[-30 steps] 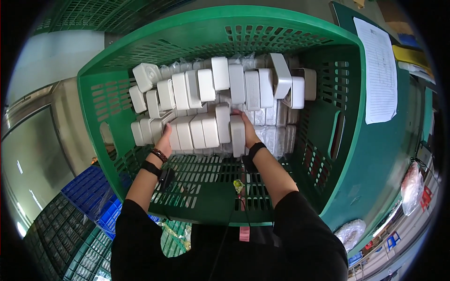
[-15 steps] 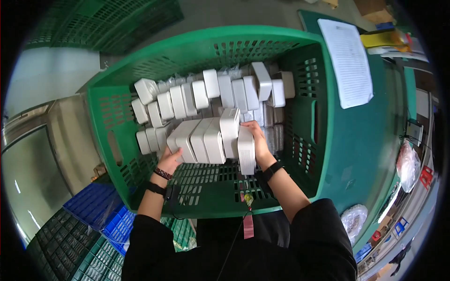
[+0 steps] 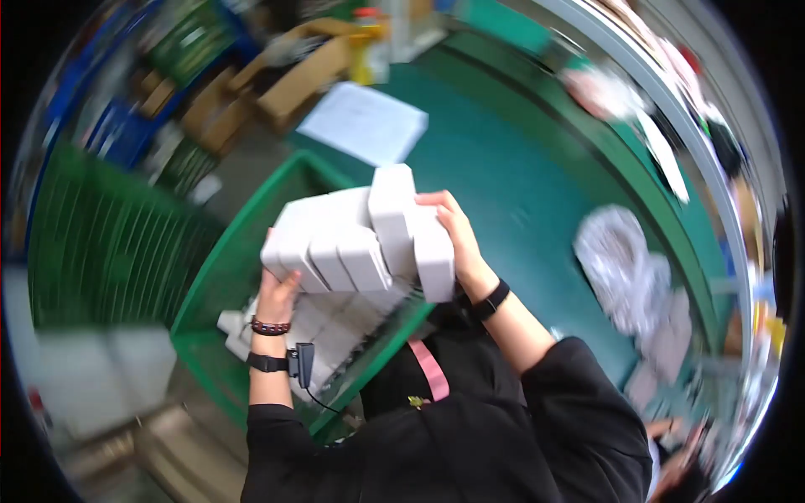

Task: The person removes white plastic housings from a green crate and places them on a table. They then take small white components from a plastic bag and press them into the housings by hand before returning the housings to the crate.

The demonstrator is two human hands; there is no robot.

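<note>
White boxes (image 3: 356, 239), green tabletop (image 3: 511, 184), cardboard cartons (image 3: 310, 80) beyond

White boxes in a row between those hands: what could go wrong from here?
The white boxes appear pinched between the left hand and right hand, so a middle one might slip out. Near the right end, two boxes sit out of line with the rest; that unevenness could loosen them. A dropped one might strike the green crate below.
</note>
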